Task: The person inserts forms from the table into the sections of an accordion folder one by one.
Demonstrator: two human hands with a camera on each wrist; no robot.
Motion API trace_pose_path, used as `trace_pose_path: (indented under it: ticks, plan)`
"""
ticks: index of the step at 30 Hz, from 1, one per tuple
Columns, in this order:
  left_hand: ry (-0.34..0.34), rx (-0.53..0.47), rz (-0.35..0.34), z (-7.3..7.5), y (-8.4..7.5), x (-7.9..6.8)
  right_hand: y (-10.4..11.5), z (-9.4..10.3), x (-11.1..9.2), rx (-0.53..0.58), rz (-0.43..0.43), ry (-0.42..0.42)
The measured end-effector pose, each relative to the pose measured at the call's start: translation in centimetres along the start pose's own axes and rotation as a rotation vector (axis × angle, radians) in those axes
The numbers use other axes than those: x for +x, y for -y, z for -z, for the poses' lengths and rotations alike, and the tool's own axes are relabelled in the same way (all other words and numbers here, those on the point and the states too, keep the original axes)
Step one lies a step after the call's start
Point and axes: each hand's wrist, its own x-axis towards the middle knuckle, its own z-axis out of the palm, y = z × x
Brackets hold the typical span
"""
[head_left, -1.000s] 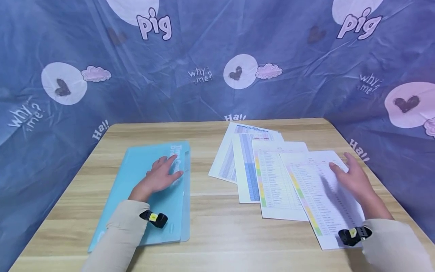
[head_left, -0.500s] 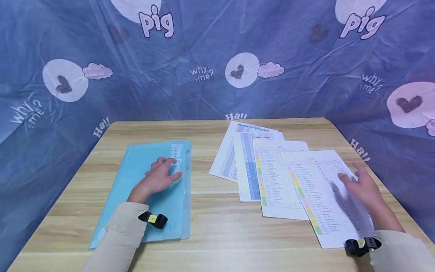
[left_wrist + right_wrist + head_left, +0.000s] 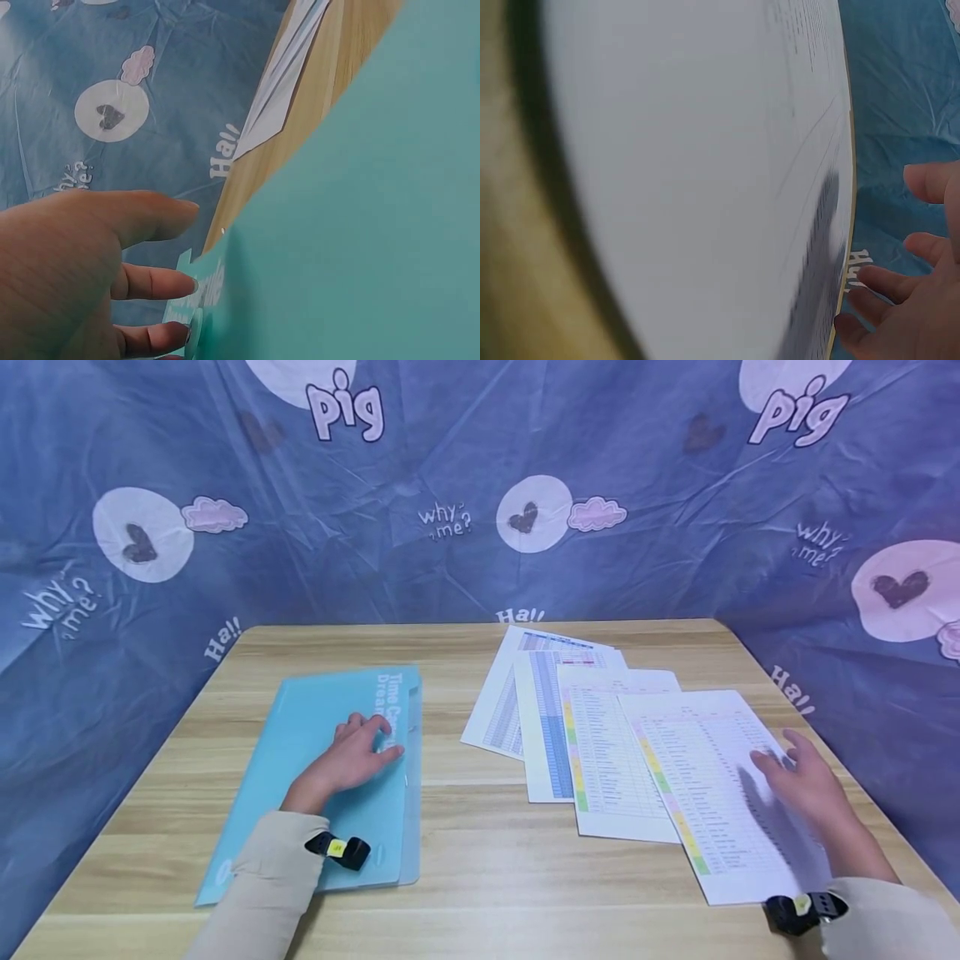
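Note:
A light blue plastic file folder with white lettering lies on the left of the table. My left hand is over its upper right part, fingers bent and thumb spread toward the folder's right edge. In the left wrist view, the fingertips are right at the lettered surface. On the right, several printed sheets lie fanned out and overlapping. The rightmost sheet has a column of coloured cells. Above its right edge hovers my right hand, fingers apart and holding nothing, casting a shadow on the paper.
The other printed sheets reach toward the back of the wooden table. A blue patterned cloth hangs behind the table and along its sides. Both wrists wear a small black camera.
My right hand has moved right and a little toward me, over the sheet's edge. The left hand stays at the folder, its fingers slightly more bent. Folder and sheets lie as before.

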Motion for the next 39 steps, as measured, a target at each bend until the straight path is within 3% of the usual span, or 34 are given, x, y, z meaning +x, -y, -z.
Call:
trace_pose_path:
  ticks: [18, 39]
  plan:
    - [0.030, 0.042, 0.029, -0.4, 0.0, -0.1, -1.0, 0.7, -0.2, -0.090, -0.012, 0.021]
    - [0.060, 0.110, -0.119, -0.7, -0.5, 0.8, -2.3, 1.1, 0.2, -0.152, -0.036, 0.056]
